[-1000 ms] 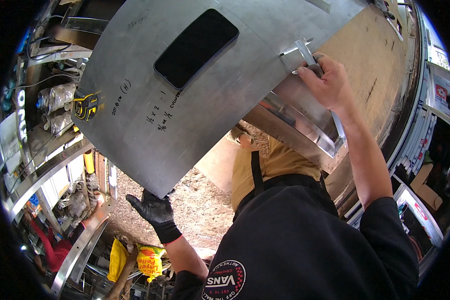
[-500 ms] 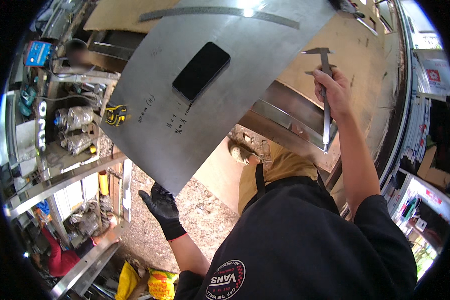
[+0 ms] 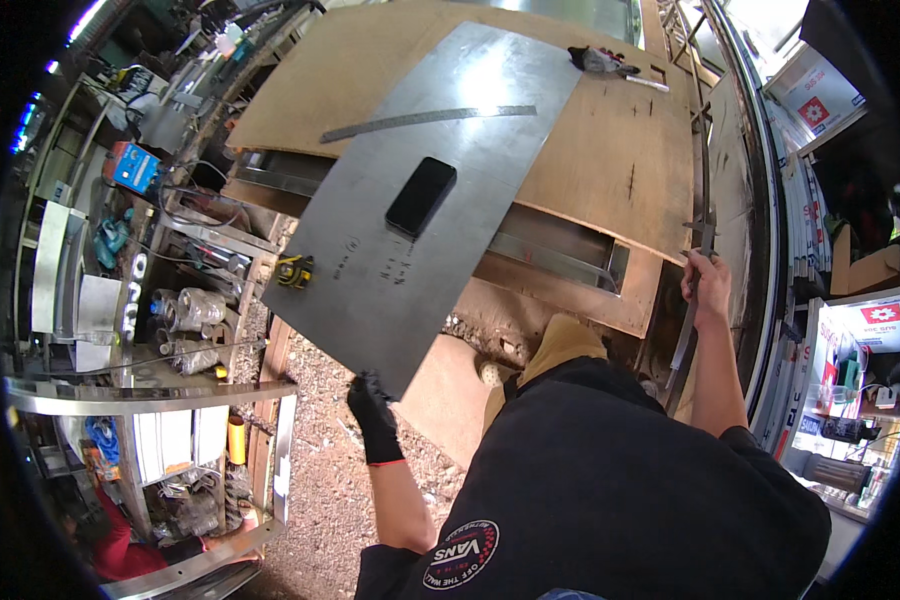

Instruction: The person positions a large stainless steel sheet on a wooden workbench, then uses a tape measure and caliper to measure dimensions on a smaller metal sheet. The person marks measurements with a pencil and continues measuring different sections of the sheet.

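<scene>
My right hand (image 3: 708, 283), bare, is closed round a metal vernier caliper (image 3: 683, 350) beside the table's right edge. The caliper's jaws point up and its beam hangs down below my hand. My left hand (image 3: 374, 420), in a black glove, grips the near edge of a large grey metal sheet (image 3: 370, 320) close to its corner. On the sheet lie a black smartphone (image 3: 421, 196), a steel ruler (image 3: 430, 119) and a yellow-black tape measure (image 3: 295, 271). Dark handwriting marks the sheet between tape and phone.
A wooden board table (image 3: 610, 180) lies under the sheet, with a glove (image 3: 600, 60) at its far right. Shelving with plastic bottles (image 3: 188, 310) and a blue box (image 3: 133, 167) stands left. A person in a red sleeve (image 3: 130, 550) is at lower left.
My right hand has lowered the caliper from over the board to beside its right edge. My left hand, spread before, has closed at the sheet's edge. The view has shifted, showing more table.
</scene>
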`<control>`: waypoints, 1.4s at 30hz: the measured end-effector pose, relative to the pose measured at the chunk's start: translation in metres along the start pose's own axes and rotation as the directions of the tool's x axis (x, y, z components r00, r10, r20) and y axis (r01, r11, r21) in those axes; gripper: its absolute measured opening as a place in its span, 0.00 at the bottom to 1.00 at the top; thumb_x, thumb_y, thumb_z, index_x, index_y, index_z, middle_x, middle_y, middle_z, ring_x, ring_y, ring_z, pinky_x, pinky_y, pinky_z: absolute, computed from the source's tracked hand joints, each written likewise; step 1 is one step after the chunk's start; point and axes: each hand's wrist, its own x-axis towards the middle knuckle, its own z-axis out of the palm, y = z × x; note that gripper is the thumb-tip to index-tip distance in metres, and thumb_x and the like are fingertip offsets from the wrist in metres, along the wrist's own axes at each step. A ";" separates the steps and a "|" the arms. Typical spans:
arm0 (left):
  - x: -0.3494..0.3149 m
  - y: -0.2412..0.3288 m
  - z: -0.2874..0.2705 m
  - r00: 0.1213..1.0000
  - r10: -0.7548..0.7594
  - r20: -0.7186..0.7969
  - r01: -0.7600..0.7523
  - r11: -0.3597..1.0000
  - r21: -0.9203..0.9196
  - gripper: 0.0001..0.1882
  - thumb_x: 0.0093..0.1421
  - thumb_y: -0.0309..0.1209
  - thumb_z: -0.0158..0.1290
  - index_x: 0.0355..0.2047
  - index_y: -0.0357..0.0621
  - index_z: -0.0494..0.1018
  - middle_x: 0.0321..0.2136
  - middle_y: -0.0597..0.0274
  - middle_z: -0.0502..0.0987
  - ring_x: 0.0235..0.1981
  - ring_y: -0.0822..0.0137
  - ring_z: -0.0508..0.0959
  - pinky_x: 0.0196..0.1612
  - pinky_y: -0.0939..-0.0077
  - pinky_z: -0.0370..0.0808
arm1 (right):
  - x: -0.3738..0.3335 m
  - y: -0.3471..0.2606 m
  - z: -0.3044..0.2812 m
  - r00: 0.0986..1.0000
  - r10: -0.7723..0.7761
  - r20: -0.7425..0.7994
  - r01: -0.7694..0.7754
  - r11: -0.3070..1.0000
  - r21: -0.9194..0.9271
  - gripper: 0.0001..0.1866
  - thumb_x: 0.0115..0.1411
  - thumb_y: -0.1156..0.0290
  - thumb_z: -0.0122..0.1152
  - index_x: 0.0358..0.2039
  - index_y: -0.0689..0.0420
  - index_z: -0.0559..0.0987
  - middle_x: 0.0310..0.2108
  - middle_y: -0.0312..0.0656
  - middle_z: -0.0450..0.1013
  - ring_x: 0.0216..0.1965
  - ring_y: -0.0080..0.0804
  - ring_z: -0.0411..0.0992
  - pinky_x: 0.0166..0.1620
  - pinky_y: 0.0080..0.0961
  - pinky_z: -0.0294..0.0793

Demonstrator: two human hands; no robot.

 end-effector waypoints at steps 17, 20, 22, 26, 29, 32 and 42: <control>-0.018 0.006 0.221 0.935 -0.175 0.308 0.197 0.980 -0.041 0.18 0.69 0.39 0.47 0.40 0.35 0.76 0.30 0.52 0.82 0.25 0.57 0.84 0.24 0.63 0.82 | -0.041 0.055 -0.046 0.964 -0.023 0.265 0.057 0.991 -0.124 0.07 0.63 0.68 0.62 0.31 0.58 0.75 0.18 0.33 0.68 0.15 0.22 0.66 0.19 0.23 0.63; 0.007 -0.006 0.236 0.917 -0.190 0.349 0.230 0.970 -0.077 0.18 0.70 0.43 0.47 0.43 0.40 0.76 0.31 0.52 0.82 0.27 0.56 0.84 0.28 0.61 0.82 | -0.067 0.079 -0.081 0.978 0.059 0.198 -0.029 0.988 -0.151 0.07 0.62 0.69 0.63 0.32 0.58 0.75 0.19 0.33 0.69 0.17 0.22 0.67 0.20 0.24 0.65; 0.010 -0.005 0.245 0.898 -0.223 0.380 0.282 0.953 -0.107 0.18 0.70 0.44 0.46 0.44 0.43 0.75 0.31 0.54 0.83 0.28 0.57 0.84 0.31 0.59 0.82 | -0.093 0.087 -0.102 0.990 0.104 0.091 -0.084 0.976 -0.201 0.07 0.61 0.68 0.63 0.33 0.56 0.76 0.21 0.32 0.69 0.18 0.22 0.68 0.21 0.23 0.66; 0.014 -0.008 0.237 0.769 -0.193 0.610 0.254 0.967 -0.013 0.22 0.70 0.48 0.48 0.44 0.39 0.74 0.33 0.53 0.83 0.28 0.61 0.83 0.29 0.65 0.81 | -0.136 0.152 -0.146 0.994 0.052 -0.095 -0.080 0.942 -0.324 0.08 0.59 0.67 0.66 0.34 0.54 0.77 0.23 0.32 0.70 0.20 0.22 0.69 0.22 0.24 0.69; 0.017 -0.020 0.208 0.643 -0.315 0.698 0.376 0.924 0.070 0.25 0.69 0.52 0.49 0.45 0.39 0.73 0.33 0.53 0.83 0.30 0.62 0.83 0.33 0.64 0.81 | -0.184 0.203 -0.140 0.927 0.263 -0.268 -0.298 0.949 -0.099 0.08 0.58 0.67 0.67 0.34 0.54 0.77 0.23 0.32 0.70 0.22 0.23 0.70 0.23 0.25 0.70; 0.018 -0.035 0.162 0.538 -0.419 0.731 0.362 0.898 0.248 0.27 0.68 0.55 0.50 0.46 0.39 0.73 0.35 0.53 0.83 0.33 0.61 0.82 0.37 0.64 0.80 | -0.256 0.314 -0.134 0.661 0.533 -0.528 -0.543 0.826 0.153 0.10 0.54 0.68 0.68 0.33 0.57 0.78 0.22 0.37 0.72 0.20 0.29 0.71 0.23 0.33 0.69; 0.125 -0.186 -0.206 0.568 -0.752 0.334 -0.371 0.129 0.920 0.29 0.60 0.55 0.56 0.33 0.34 0.80 0.33 0.41 0.83 0.38 0.49 0.84 0.43 0.55 0.77 | -0.547 0.434 -0.017 0.462 0.717 -0.523 -0.818 0.571 0.060 0.11 0.49 0.71 0.67 0.35 0.59 0.80 0.23 0.42 0.75 0.20 0.33 0.73 0.23 0.37 0.70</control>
